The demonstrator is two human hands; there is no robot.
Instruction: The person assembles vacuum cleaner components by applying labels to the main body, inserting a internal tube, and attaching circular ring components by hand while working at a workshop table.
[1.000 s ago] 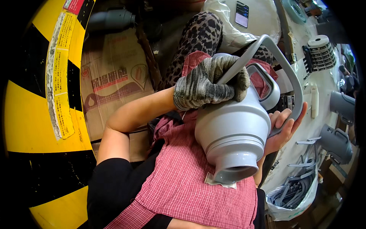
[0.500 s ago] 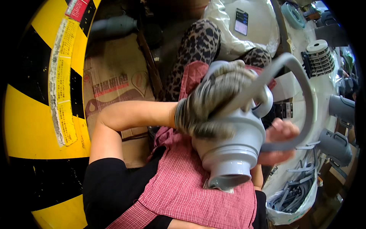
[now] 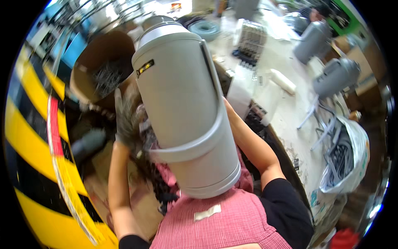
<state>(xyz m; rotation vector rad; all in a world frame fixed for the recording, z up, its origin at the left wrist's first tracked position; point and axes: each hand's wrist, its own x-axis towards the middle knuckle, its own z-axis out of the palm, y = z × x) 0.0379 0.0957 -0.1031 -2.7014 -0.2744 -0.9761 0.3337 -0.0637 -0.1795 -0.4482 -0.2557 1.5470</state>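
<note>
A tall grey insulated jug [image 3: 182, 95] fills the middle of the view, tilted slightly, its lower end against my pink checked apron [image 3: 207, 220]. Its curved grey carrying handle [image 3: 190, 148] loops down across the body. At the jug's left side is my left hand [image 3: 129, 116] in a dark striped glove, blurred, with at least one finger stretched out; no firm hold shows. My right forearm [image 3: 253, 141] reaches in from the right and passes behind the jug, which hides that hand.
A round brown container [image 3: 78, 79] of thin metal pieces stands at far left, behind a yellow-black striped panel [image 3: 33, 153]. On the worktable [image 3: 277, 108] to the right are a white tube [image 3: 282, 81], grey jugs [image 3: 338, 76] and a bag [image 3: 360, 153] of grey handles.
The jug has turned from its open neck facing me to its long side showing, with the handle along it. My left hand has moved off its top to its left side. The view has swung.
</note>
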